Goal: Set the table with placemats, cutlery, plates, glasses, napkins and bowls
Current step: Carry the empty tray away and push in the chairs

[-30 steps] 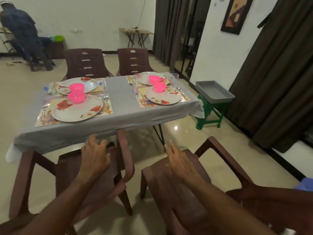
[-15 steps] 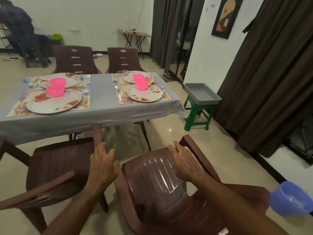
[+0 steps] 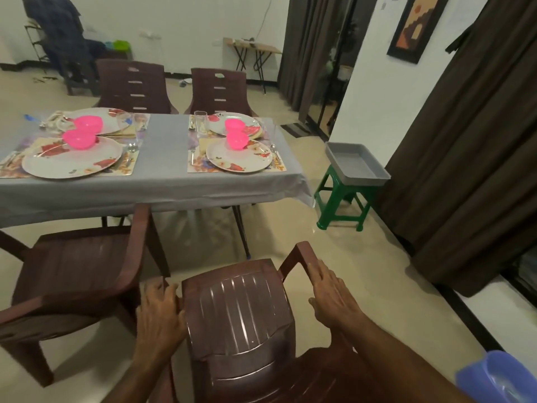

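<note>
The table [image 3: 162,187] has a grey cloth and several place settings. Each has a floral placemat [image 3: 200,167], a white flowered plate [image 3: 238,159] and a pink bowl [image 3: 236,140]. A second near plate [image 3: 72,161] carries another pink bowl [image 3: 79,140]. A glass [image 3: 200,123] stands by the far right setting, and cutlery [image 3: 192,155] lies beside the plates. Close to me stands a brown plastic chair [image 3: 241,312]. My left hand [image 3: 158,312] grips its left armrest. My right hand [image 3: 331,295] holds its right armrest.
A second brown chair [image 3: 75,269] stands at the left, tucked to the table edge. Two more chairs [image 3: 133,85] are on the far side. A grey tray [image 3: 356,164] sits on a green stool [image 3: 340,205] by dark curtains. A person sits at the far left.
My left hand left the left chair's back and now grips the right chair's left armrest. My right hand went from that chair's seat to its right armrest. The view shifted right.
</note>
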